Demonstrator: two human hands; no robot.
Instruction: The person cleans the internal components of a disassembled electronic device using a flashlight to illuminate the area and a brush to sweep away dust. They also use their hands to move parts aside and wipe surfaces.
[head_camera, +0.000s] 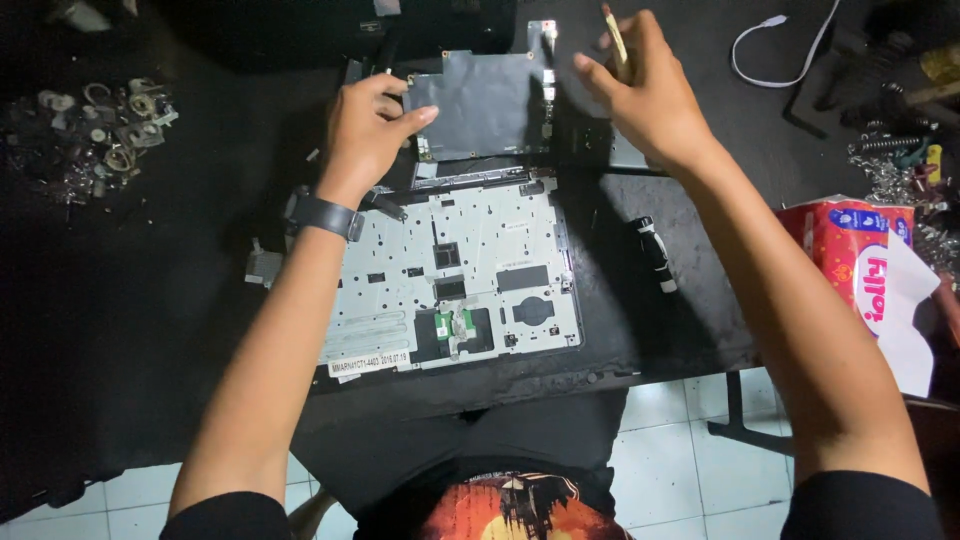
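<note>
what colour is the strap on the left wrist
Black, or very dark; the wrist strap shows best in the head view.
</note>
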